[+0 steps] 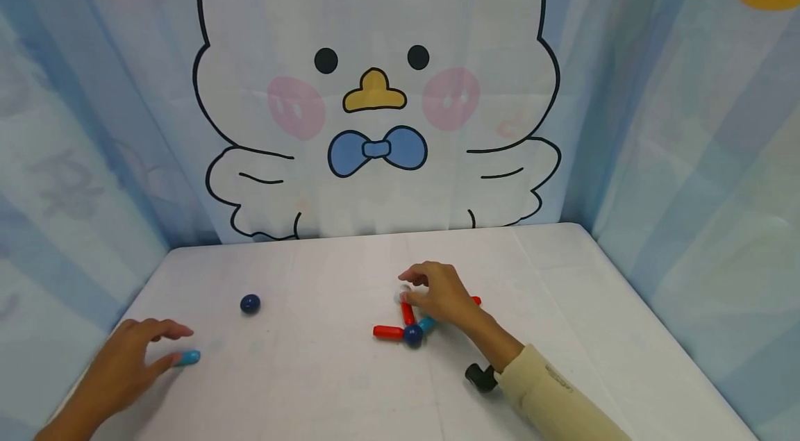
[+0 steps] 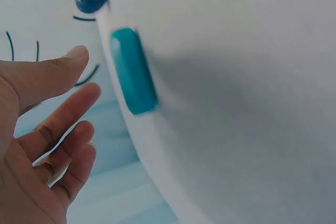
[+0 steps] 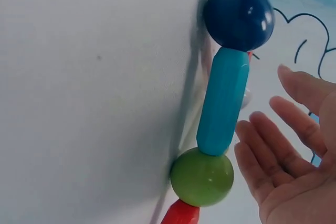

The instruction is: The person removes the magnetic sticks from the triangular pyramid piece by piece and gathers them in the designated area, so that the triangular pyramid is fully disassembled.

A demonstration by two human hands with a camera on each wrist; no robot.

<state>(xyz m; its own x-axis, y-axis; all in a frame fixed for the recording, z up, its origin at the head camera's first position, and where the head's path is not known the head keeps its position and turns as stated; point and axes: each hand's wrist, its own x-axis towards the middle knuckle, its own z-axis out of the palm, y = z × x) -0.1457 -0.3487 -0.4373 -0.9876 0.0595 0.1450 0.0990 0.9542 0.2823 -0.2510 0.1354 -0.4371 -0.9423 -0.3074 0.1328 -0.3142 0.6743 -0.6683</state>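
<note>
My left hand (image 1: 128,363) is beside a light blue rod (image 1: 189,358) at the table's left. In the left wrist view its thumb and fingers stand apart, with the rod (image 2: 134,72) lying clear of them. My right hand (image 1: 442,294) hovers with spread fingers by a joined ball-and-rod piece. Red rods (image 1: 388,333) and a light blue rod (image 3: 223,100) meet at a dark blue ball (image 1: 413,335). A whitish ball (image 1: 403,293) sits at one red rod's end, partly behind my thumb. The right wrist view also shows a green ball (image 3: 202,177) joined on.
A loose dark blue ball (image 1: 251,303) lies on the white table (image 1: 312,385), beyond my left hand. By the right sleeve (image 1: 556,392) is a black object (image 1: 480,378). A curtain with a cartoon bird (image 1: 375,17) hangs behind the table; more curtain flanks both sides.
</note>
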